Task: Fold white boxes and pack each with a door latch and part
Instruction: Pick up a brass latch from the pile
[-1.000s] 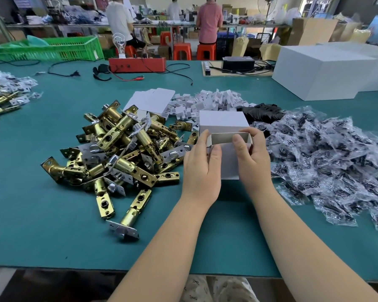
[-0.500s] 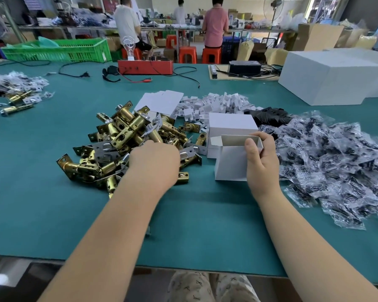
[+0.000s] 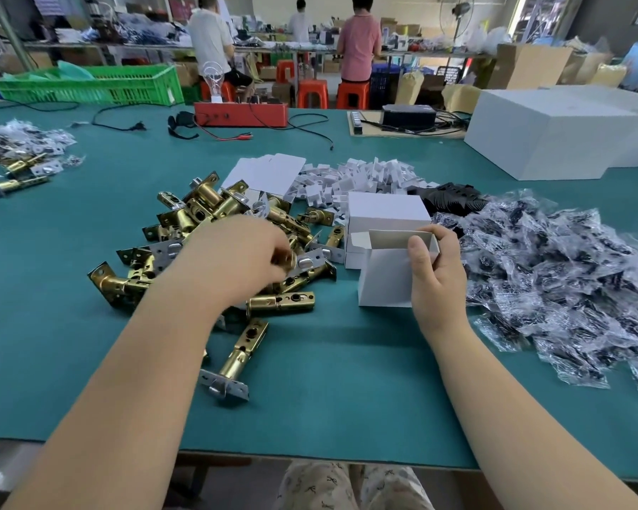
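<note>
A small white box point(image 3: 383, 277) stands open-topped on the green table point(image 3: 328, 399), just right of centre. My right hand point(image 3: 437, 277) grips its right side, thumb on the front wall and fingers behind. Directly behind it sits a closed white box point(image 3: 387, 209). My left hand point(image 3: 236, 259) is down in the heap of brass door latches point(image 3: 199, 222), its fingers curled round one latch. Bagged parts point(image 3: 568, 274) in clear plastic lie piled to the right of the box.
Flat white box blanks point(image 3: 269, 173) and small white card inserts point(image 3: 361, 176) lie behind the latches, with black parts point(image 3: 453, 198) beside them. A large white carton point(image 3: 546, 136) stands back right. A loose latch point(image 3: 236, 358) lies near the front edge. People work at far benches.
My left hand left the box, swung left into the latch heap and closed its fingers on a latch. My right hand stayed on the box.
</note>
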`<action>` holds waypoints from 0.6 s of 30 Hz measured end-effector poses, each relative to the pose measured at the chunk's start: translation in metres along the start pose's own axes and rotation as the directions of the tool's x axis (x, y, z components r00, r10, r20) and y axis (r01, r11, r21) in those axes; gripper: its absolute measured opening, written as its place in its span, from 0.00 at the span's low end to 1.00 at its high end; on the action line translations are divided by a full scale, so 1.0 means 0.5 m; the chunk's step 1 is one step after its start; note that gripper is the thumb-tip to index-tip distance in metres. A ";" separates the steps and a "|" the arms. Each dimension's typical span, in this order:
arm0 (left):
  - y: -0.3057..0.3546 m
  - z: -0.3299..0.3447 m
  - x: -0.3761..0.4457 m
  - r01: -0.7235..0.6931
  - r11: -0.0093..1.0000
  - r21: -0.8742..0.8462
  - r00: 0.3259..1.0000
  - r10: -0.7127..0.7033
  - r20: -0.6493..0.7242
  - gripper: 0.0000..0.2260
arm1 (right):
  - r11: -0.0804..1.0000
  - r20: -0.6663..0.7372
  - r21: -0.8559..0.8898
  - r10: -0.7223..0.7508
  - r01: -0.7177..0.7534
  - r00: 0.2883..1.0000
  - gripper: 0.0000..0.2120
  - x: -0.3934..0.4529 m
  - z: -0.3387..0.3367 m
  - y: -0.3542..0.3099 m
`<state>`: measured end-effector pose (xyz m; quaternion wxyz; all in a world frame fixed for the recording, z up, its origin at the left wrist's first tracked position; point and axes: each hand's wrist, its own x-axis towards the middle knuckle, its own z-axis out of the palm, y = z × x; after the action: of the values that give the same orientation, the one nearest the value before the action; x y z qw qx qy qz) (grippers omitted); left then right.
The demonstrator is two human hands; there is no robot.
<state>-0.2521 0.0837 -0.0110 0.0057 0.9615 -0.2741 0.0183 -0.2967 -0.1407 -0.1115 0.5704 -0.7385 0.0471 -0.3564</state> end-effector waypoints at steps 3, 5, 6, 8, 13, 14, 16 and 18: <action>0.008 -0.032 -0.011 -0.043 0.891 -0.452 0.979 -0.053 -0.197 0.02 | 1.000 0.030 0.019 0.013 -0.014 0.999 0.11 0.001 -0.002 -0.002; 0.034 -0.044 -0.011 -0.109 0.746 -0.657 0.952 -0.113 -0.286 0.01 | 0.999 0.058 0.033 0.032 -0.034 0.998 0.17 -0.002 -0.004 -0.003; 0.053 -0.046 -0.008 -0.143 0.674 -0.725 0.940 -0.137 -0.313 0.01 | 0.999 0.080 0.021 0.036 -0.037 0.996 0.19 -0.003 -0.004 -0.003; 0.090 -0.046 0.002 -0.211 0.527 -0.823 0.911 -0.198 -0.361 0.03 | 1.000 0.102 -0.013 0.022 -0.021 0.995 0.22 -0.007 -0.002 -0.001; 0.163 -0.030 0.044 -0.274 0.368 -0.889 0.841 -0.357 -0.407 0.03 | 0.999 0.098 -0.013 -0.031 0.032 0.995 0.24 -0.004 0.002 -0.002; 0.176 -0.024 0.053 -0.267 0.374 -0.888 0.831 -0.377 -0.408 0.03 | 0.999 0.098 -0.005 -0.032 0.033 0.995 0.24 -0.003 0.001 -0.001; 0.197 -0.009 0.070 -0.253 0.395 -0.883 0.812 -0.410 -0.415 0.05 | 0.999 0.094 0.000 -0.041 0.041 0.995 0.23 -0.002 0.002 -0.002; 0.213 0.005 0.082 -0.230 0.459 -0.858 0.788 -0.430 -0.441 0.07 | 0.999 0.085 -0.001 -0.042 0.042 0.996 0.22 -0.001 0.004 -0.001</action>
<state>-0.2734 -0.0281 -0.0118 0.5898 0.7699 -0.1641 0.1800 -0.2962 -0.1385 -0.1114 0.5631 -0.7546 0.0078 -0.3368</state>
